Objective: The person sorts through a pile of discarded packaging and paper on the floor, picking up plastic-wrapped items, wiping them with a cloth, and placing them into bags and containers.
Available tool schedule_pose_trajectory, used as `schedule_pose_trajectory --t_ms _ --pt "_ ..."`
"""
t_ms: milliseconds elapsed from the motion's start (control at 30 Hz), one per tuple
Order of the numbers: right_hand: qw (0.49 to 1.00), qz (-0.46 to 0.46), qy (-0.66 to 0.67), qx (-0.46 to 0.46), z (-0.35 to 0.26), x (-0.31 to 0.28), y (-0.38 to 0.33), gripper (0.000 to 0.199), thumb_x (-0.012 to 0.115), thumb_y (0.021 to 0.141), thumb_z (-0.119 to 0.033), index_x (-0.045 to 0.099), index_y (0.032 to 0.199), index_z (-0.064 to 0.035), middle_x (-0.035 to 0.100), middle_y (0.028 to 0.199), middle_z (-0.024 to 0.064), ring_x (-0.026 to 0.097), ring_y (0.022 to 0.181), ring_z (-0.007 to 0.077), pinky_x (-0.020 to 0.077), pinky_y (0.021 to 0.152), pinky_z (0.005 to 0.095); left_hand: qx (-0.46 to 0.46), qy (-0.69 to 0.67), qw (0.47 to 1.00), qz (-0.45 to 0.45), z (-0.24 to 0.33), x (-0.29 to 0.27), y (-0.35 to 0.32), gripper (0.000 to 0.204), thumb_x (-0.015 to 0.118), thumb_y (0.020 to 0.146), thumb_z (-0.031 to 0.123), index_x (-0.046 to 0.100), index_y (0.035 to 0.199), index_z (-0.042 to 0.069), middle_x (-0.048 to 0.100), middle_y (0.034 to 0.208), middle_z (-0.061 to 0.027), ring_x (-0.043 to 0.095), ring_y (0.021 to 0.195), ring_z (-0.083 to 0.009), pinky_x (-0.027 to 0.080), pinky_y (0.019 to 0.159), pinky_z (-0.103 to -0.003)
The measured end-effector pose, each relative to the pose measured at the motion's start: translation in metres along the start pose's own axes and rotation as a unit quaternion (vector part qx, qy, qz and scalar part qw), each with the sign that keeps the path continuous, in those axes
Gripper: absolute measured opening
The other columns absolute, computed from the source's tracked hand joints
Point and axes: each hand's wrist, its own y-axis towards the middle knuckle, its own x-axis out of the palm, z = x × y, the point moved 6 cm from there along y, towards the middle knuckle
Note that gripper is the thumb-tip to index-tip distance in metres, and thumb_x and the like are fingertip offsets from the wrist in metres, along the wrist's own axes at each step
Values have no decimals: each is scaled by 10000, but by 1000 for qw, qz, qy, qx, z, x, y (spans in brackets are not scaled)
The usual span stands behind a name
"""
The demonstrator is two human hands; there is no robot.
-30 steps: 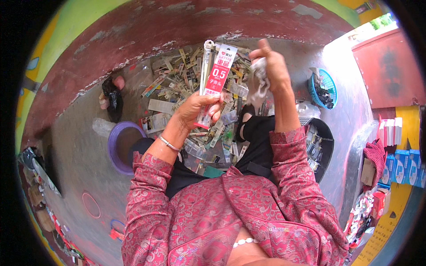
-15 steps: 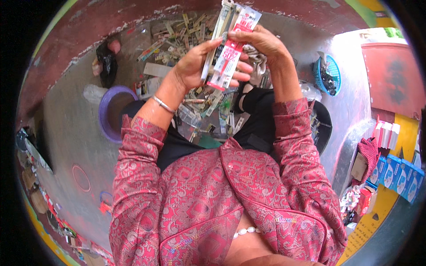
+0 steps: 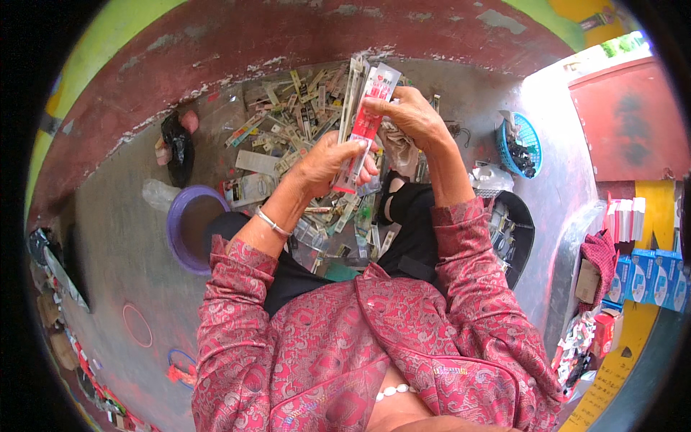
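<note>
A bundle of slim, flat plastic packets (image 3: 367, 129), red-and-white on the front one and pale on those behind, is held tilted above my lap. My left hand (image 3: 327, 165) grips its lower part, thumb across the front and fingers behind. At the upper right edge, my right hand (image 3: 417, 119) pinches the front packet between thumb and fingers. Below the right hand shows a crumpled greyish cloth (image 3: 398, 147); whether the hand holds it I cannot tell. Beneath both hands, many similar narrow packets (image 3: 309, 108) lie strewn over the floor.
A purple basin (image 3: 176, 237) stands left of my legs. On the right are a black tub (image 3: 522, 248) with packets inside and a blue basket (image 3: 536, 140). A black bag (image 3: 176, 147) lies far left. Blue boxes (image 3: 651, 277) stand at the right edge.
The view has tilted up, so hands and bundle appear lower. My left fingers, spread behind the packets before, are now more curled, with the thumb over the front. My right hand still holds the upper edge.
</note>
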Motion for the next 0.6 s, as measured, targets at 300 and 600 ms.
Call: schedule_pose_trajectory --t_ms 300,600 --pt "990 28 133 38 23 -24 -1 133 628 698 -58 613 810 12 595 729 42 548 670 119 441 622 248 252 525 769 264 25 -10 -9 226 615 788 115 531 977 23 622 676 -112 634 602 -202 467 519 -314" --pt "985 -44 163 20 -1 -11 -13 242 637 668 -23 595 903 12 621 864 81 585 750 143 471 697 276 294 595 675 322 36 -1 -22 260 614 714 58 492 944 55 597 694 -187 595 678 -371 456 546 -424"
